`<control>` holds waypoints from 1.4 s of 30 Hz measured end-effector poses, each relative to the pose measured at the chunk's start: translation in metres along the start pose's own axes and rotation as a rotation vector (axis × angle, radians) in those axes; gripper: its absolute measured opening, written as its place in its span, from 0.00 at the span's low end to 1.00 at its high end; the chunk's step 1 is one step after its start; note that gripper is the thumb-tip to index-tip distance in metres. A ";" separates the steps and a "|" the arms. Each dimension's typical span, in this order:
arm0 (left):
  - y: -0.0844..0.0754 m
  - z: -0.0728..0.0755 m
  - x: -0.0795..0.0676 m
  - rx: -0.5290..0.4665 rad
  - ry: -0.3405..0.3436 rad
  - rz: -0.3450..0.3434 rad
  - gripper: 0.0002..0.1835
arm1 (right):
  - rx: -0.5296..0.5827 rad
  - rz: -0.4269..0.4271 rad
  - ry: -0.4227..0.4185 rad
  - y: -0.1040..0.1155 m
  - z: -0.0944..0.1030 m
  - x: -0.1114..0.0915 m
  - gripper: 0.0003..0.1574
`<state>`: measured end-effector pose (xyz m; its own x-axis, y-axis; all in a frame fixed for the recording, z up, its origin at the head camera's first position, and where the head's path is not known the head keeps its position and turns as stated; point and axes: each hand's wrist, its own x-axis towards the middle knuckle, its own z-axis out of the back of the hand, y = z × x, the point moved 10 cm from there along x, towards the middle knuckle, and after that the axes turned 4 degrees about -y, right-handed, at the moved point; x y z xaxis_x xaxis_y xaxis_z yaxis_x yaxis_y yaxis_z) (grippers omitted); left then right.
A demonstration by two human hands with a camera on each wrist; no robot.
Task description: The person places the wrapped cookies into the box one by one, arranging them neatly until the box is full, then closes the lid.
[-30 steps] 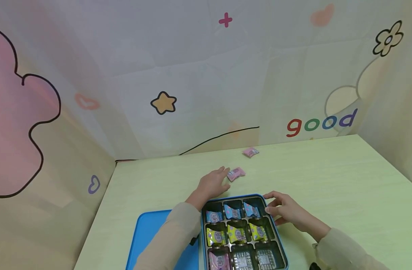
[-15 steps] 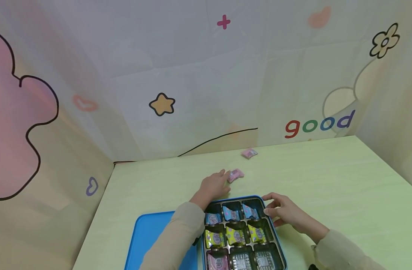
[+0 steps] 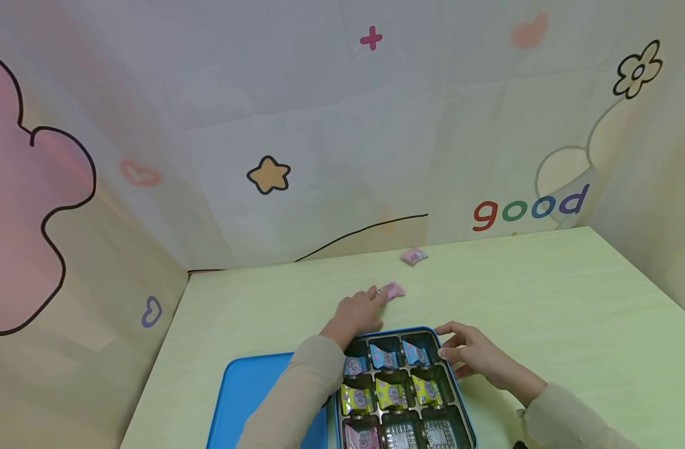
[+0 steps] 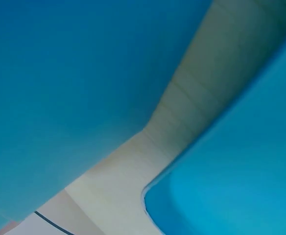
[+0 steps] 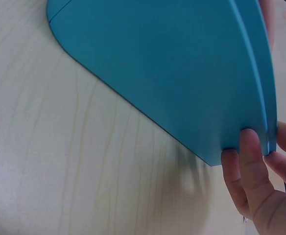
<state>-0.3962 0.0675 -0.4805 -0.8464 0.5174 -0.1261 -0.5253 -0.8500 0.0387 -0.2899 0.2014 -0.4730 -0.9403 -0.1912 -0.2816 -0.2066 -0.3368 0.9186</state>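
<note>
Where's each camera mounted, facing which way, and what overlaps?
Head: worn on the head, looks forward and down at box, lid, table and printed wall; left hand, right hand, sleeves show.
Left wrist: on that wrist, looks at lid and box's side; no hand plainly visible.
Right wrist: on that wrist, looks at box's outer side and table; right hand shows.
Shared: head and right wrist show right hand gripping box.

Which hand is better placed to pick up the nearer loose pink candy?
Likely the left hand: it is at the nearer pink candy, while the right hand is farther away and grips the box by its rim.
</note>
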 end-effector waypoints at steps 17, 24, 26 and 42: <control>0.001 -0.006 0.001 0.036 0.023 -0.017 0.24 | 0.001 0.009 0.002 0.000 -0.001 0.000 0.28; 0.004 -0.007 0.002 0.020 0.010 -0.014 0.29 | -0.006 0.003 -0.006 -0.001 0.000 0.001 0.28; 0.005 -0.006 0.000 0.010 0.009 -0.010 0.30 | -0.005 0.002 -0.004 -0.001 0.000 0.001 0.28; 0.010 0.000 0.003 -0.004 -0.156 -0.050 0.16 | 0.003 -0.001 0.006 -0.002 0.000 0.002 0.29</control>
<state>-0.4044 0.0608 -0.4803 -0.8227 0.5677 0.0277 -0.5669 -0.8231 0.0324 -0.2919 0.2020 -0.4757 -0.9385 -0.1965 -0.2840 -0.2082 -0.3341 0.9192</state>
